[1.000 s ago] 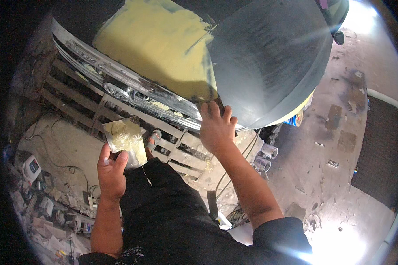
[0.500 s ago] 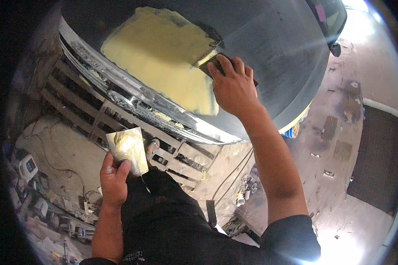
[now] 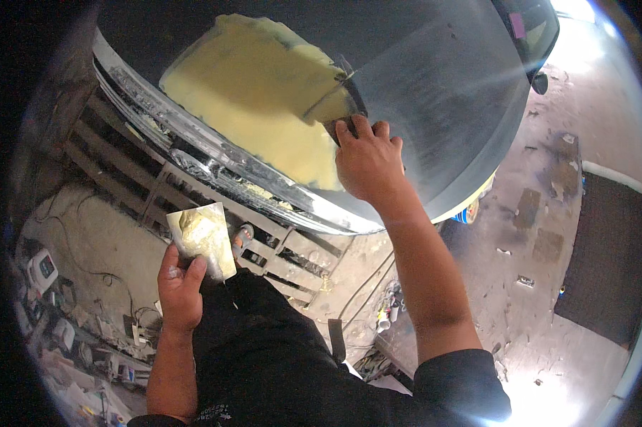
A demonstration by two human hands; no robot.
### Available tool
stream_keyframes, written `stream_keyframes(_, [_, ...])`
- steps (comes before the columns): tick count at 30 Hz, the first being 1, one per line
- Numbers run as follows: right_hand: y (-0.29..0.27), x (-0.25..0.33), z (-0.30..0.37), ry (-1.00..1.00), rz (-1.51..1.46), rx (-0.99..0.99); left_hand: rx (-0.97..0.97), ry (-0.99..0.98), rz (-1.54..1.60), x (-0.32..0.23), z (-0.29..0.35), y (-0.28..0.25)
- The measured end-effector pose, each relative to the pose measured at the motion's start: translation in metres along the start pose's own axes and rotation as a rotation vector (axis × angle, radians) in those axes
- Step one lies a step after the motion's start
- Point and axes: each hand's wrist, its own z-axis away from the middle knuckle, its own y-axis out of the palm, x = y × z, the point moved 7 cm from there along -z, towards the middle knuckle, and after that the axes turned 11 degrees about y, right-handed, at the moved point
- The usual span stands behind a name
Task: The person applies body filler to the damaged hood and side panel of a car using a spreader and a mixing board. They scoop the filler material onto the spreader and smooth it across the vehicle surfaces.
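Car hood (image 3: 442,92), right hand (image 3: 367,160) spreading filler (image 3: 264,85)

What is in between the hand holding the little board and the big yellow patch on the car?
In the head view, the shiny grille and wooden slats lie between the left hand with its board and the yellow patch.

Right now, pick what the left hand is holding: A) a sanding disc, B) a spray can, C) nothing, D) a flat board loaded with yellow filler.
D: the left hand grips a flat board carrying a lump of yellow filler, while the right hand presses a spreader onto the filler patch on the grey panel.
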Motion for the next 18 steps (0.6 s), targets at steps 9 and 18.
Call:
stream_keyframes(9, [0.025, 0.003, 0.039, 0.297, -0.151, 0.22, 0.028, -0.044, -0.031, -0.005, 0.0, 0.0])
stream_keyframes(18, [0.05, 0.021, 0.079, 0.54, -0.377, 0.16, 0.119, -0.085, -0.068, -0.016, -0.009, 0.002])
